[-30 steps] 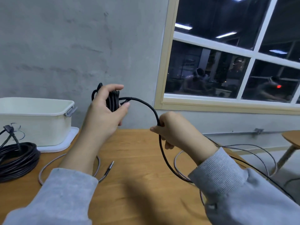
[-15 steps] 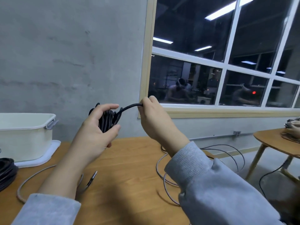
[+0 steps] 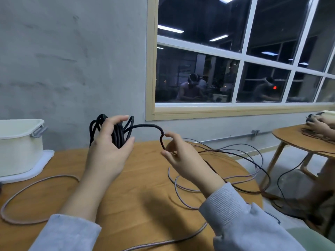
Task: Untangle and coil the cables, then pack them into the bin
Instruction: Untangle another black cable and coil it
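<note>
My left hand grips a bundle of black cable loops held above the wooden table. From the bundle a free length of the same black cable arcs right to my right hand, whose fingers curl loosely around it. The rest of that cable trails over the table's right edge. The white bin stands at the far left on its lid, apart from both hands.
A grey braided cable loops across the table's left side, and more thin cable loops lie at the right edge. A second round table with another person's hands stands to the right. Wall and window lie behind.
My right hand has slid down and rightward along the black cable, away from the bundle. The view has shifted to the right, and the black coil at far left is out of frame.
</note>
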`<control>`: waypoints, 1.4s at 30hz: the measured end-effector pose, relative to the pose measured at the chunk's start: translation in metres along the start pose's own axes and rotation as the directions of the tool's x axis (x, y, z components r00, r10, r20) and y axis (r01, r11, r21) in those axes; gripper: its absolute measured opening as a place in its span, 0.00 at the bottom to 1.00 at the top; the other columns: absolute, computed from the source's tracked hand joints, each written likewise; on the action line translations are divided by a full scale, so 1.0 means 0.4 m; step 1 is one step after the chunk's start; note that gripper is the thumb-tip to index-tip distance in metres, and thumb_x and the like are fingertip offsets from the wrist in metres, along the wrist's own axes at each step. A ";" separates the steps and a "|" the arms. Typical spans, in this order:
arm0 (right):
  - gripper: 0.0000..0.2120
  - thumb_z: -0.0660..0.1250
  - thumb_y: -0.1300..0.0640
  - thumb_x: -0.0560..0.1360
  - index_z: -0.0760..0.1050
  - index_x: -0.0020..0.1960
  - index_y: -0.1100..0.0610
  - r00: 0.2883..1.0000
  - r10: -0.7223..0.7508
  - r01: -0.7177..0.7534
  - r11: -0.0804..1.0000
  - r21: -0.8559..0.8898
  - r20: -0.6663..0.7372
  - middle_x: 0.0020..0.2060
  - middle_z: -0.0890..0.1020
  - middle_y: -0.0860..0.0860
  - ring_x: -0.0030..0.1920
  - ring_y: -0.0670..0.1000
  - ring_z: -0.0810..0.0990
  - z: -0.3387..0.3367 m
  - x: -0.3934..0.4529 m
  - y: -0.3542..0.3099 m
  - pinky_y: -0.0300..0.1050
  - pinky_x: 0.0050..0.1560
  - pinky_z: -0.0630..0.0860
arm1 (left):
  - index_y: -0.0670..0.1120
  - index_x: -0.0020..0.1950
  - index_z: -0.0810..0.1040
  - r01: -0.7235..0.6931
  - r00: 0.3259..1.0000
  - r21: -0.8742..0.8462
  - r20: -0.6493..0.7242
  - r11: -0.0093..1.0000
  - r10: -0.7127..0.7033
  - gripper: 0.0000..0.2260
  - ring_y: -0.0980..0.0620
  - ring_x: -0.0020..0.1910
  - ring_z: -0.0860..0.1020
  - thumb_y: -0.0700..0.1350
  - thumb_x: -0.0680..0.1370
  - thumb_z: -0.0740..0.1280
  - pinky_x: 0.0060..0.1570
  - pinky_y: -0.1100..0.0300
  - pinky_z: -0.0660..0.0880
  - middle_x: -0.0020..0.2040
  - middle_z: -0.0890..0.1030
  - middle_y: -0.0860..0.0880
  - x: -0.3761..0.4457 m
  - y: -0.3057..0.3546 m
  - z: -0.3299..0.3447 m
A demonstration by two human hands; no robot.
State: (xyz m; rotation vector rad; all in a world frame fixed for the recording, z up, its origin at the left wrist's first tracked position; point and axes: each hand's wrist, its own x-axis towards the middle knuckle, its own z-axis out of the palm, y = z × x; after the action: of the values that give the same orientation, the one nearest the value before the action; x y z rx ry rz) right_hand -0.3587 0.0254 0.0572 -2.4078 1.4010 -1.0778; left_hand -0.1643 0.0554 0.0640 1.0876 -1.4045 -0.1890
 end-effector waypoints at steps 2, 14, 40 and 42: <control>0.24 0.65 0.52 0.77 0.63 0.71 0.52 0.997 0.077 -0.077 0.995 -0.058 -0.011 0.51 0.78 0.47 0.53 0.47 0.77 -0.003 -0.030 0.074 0.44 0.56 0.73 | 0.71 0.54 0.69 0.015 0.999 0.015 0.031 1.000 -0.015 0.24 0.45 0.38 0.76 0.42 0.74 0.71 0.43 0.42 0.78 0.44 0.75 0.65 -0.007 -0.010 0.014; 0.25 0.57 0.54 0.81 0.55 0.76 0.56 0.782 0.624 -0.592 0.750 -0.295 0.019 0.70 0.66 0.58 0.66 0.58 0.71 0.003 -0.075 0.380 0.51 0.65 0.69 | 0.70 0.54 0.70 0.012 0.998 0.029 0.060 1.000 -0.013 0.22 0.45 0.36 0.77 0.42 0.74 0.71 0.42 0.44 0.78 0.44 0.76 0.63 -0.006 -0.027 0.060; 0.19 0.65 0.47 0.75 0.70 0.62 0.54 0.848 0.469 -0.363 0.854 -0.374 0.247 0.55 0.74 0.57 0.56 0.60 0.74 0.283 0.018 0.225 0.52 0.55 0.73 | 0.73 0.53 0.68 0.016 1.000 0.018 0.016 1.000 -0.017 0.23 0.56 0.43 0.76 0.46 0.72 0.70 0.45 0.41 0.79 0.48 0.72 0.74 0.035 -0.115 -0.022; 0.12 0.65 0.49 0.75 0.71 0.57 0.52 0.892 0.430 -0.330 0.831 -0.448 0.140 0.51 0.76 0.55 0.56 0.60 0.74 0.276 0.019 0.223 0.52 0.53 0.70 | 0.73 0.53 0.68 0.027 1.000 0.026 0.007 0.999 -0.027 0.25 0.52 0.42 0.76 0.42 0.73 0.71 0.45 0.41 0.78 0.47 0.73 0.73 0.037 -0.124 -0.030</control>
State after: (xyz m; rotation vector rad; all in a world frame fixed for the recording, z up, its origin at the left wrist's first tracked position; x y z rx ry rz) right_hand -0.3465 -0.0534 -0.0605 -2.2432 2.0691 -0.4075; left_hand -0.1270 0.0244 0.0421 1.1286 -1.4023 -0.1953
